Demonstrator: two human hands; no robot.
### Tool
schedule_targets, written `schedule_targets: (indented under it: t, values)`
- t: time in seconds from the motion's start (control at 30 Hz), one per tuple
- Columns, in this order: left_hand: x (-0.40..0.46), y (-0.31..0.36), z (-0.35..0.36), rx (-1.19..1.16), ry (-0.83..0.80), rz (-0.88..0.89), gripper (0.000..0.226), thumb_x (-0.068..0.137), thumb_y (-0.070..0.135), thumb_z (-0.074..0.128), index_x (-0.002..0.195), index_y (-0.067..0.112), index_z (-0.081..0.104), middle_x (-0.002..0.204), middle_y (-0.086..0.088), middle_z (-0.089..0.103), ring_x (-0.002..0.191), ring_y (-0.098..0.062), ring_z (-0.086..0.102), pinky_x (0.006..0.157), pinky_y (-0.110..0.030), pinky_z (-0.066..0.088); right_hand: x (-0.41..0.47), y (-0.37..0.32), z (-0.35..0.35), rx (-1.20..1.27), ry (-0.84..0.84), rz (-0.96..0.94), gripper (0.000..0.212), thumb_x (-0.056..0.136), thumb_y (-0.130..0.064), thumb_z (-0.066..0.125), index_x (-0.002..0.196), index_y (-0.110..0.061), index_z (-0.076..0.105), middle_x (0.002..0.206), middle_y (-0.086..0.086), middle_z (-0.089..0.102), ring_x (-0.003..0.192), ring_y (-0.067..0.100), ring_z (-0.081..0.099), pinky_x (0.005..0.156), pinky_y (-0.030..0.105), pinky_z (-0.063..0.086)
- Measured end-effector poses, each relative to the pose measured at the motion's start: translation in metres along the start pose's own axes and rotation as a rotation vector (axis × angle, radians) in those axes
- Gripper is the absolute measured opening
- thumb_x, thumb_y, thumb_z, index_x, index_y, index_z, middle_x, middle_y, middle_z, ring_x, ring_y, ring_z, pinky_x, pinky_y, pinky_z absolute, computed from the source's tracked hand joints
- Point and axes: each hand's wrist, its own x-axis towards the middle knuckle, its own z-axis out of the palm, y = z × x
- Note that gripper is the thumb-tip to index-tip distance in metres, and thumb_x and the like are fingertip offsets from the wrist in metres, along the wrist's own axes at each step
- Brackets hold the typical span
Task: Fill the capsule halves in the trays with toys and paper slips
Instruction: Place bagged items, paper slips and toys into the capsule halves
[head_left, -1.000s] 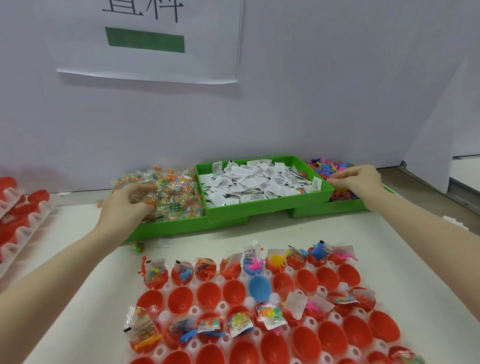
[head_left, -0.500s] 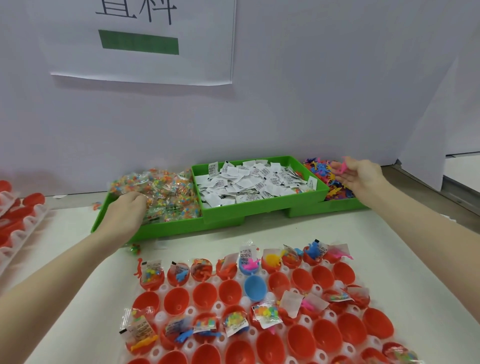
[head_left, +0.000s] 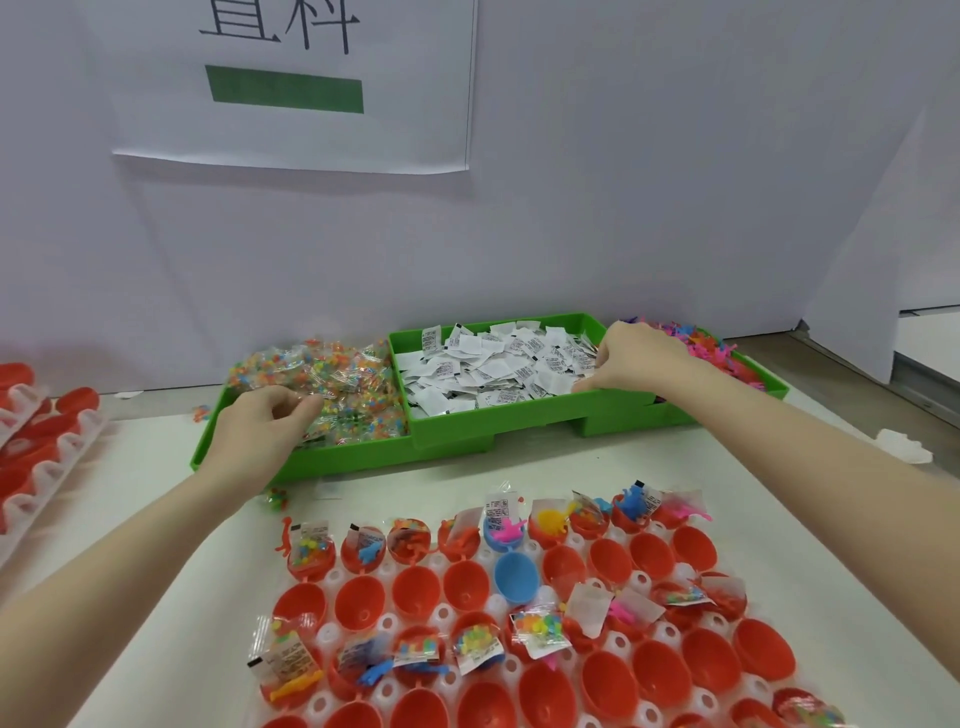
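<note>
head view: the white capsule tray lies near the person, packed with red capsule halves and a blue capsule half or two. the far row looks filled: each cup there shows a small toy, a bead packet or a paper slip poking out. a band across the middle is also partly loaded, with bead packets, slips and little plastic figures sitting in or over the cups. between those rows, and along the right side and the near edge, many red cups sit bare, so by my reckoning well under half the tray is done and most of the filling is left. supplies are behind the tray in three green bins: the bead packets on the left, the paper slips in the middle bin, and the coloured plastic toys on the right. the left hand rests in the bead packets with fingers curled into the pile, seemingly pinching a packet, though the exact hold is hidden. the right hand reaches into the right edge of the slips, fingers bent down onto them; whether it has one pinched i cannot tell. another tray of red halves sits at the far left.
</note>
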Motion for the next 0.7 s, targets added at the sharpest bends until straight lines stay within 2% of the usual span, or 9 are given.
schedule_targets:
  t: [0.1,0.17,0.23,0.3,0.37,0.43,0.53,0.63,0.7]
  values:
    - [-0.002,-0.001,-0.001,-0.058,0.027,0.006,0.024,0.090,0.030,0.055,0.085,0.008,0.063,0.080,-0.007,0.060,0.075,-0.024,0.053,0.071,-0.031,0.036,0.003,-0.003,-0.001,0.133,-0.067,0.004,0.042,0.075,-0.038,0.073,0.101,-0.006,0.069,0.112,0.005,0.067,0.101,0.022,0.061,0.080,0.033,0.050]
    - [-0.003,-0.002,-0.001,-0.080,0.041,0.017,0.021,0.089,0.031,0.056,0.084,0.012,0.063,0.075,-0.001,0.060,0.070,-0.021,0.054,0.070,-0.030,0.036,0.002,-0.004,-0.001,0.243,-0.067,-0.008,0.026,0.074,-0.029,0.076,0.093,-0.011,0.072,0.111,0.002,0.067,0.102,0.020,0.059,0.082,0.031,0.048]
    - [-0.003,-0.003,-0.001,-0.098,0.051,0.028,0.018,0.089,0.032,0.058,0.082,0.015,0.063,0.073,0.004,0.060,0.064,-0.016,0.054,0.063,-0.029,0.038,0.003,-0.004,0.001,0.348,-0.068,0.012,0.022,0.073,-0.023,0.077,0.089,-0.008,0.072,0.109,0.004,0.067,0.102,0.020,0.058,0.085,0.031,0.046]
    - [-0.004,-0.003,-0.001,-0.123,0.058,0.039,0.018,0.088,0.031,0.059,0.078,0.017,0.063,0.069,0.004,0.060,0.060,-0.012,0.054,0.059,-0.024,0.039,0.005,-0.002,0.004,0.434,-0.065,0.047,0.025,0.072,-0.017,0.077,0.089,0.000,0.071,0.105,0.010,0.068,0.094,0.021,0.059,0.081,0.031,0.046]
    - [-0.005,-0.004,-0.002,-0.161,0.062,0.042,0.020,0.087,0.030,0.060,0.071,0.019,0.062,0.065,0.001,0.059,0.059,-0.013,0.053,0.060,-0.023,0.040,0.005,-0.001,0.005,0.488,-0.041,0.052,0.025,0.072,-0.014,0.076,0.086,0.006,0.069,0.093,0.015,0.069,0.081,0.021,0.058,0.070,0.029,0.045]
    - [-0.005,-0.004,-0.003,-0.211,0.068,0.037,0.022,0.087,0.029,0.060,0.067,0.020,0.061,0.063,-0.001,0.058,0.058,-0.015,0.052,0.064,-0.028,0.041,0.005,0.000,0.003,0.561,0.044,0.036,0.017,0.074,-0.018,0.075,0.074,-0.002,0.069,0.084,0.008,0.066,0.080,0.020,0.057,0.067,0.028,0.044]
    - [-0.008,0.001,-0.003,-0.269,0.089,0.036,0.019,0.086,0.027,0.062,0.069,0.019,0.063,0.067,0.002,0.060,0.059,-0.012,0.054,0.068,-0.030,0.043,0.005,0.003,-0.003,0.626,0.240,0.039,0.019,0.078,-0.028,0.071,0.064,-0.020,0.063,0.084,0.003,0.066,0.086,0.018,0.058,0.081,0.034,0.045]
    - [-0.014,0.008,0.000,-0.243,0.113,0.081,0.015,0.085,0.028,0.063,0.078,0.014,0.066,0.071,0.003,0.062,0.063,-0.014,0.056,0.062,-0.022,0.043,0.004,0.002,-0.007,0.633,0.256,0.023,0.023,0.082,-0.033,0.067,0.071,-0.012,0.066,0.076,-0.001,0.064,0.087,0.020,0.059,0.087,0.039,0.045]
    - [-0.017,0.015,0.001,-0.258,0.131,0.101,0.015,0.084,0.029,0.064,0.077,0.015,0.065,0.071,0.000,0.062,0.062,-0.016,0.056,0.060,-0.021,0.042,0.002,0.000,-0.008,0.648,0.250,0.013,0.034,0.084,-0.036,0.064,0.081,-0.002,0.068,0.071,-0.006,0.062,0.086,0.021,0.060,0.086,0.040,0.045]
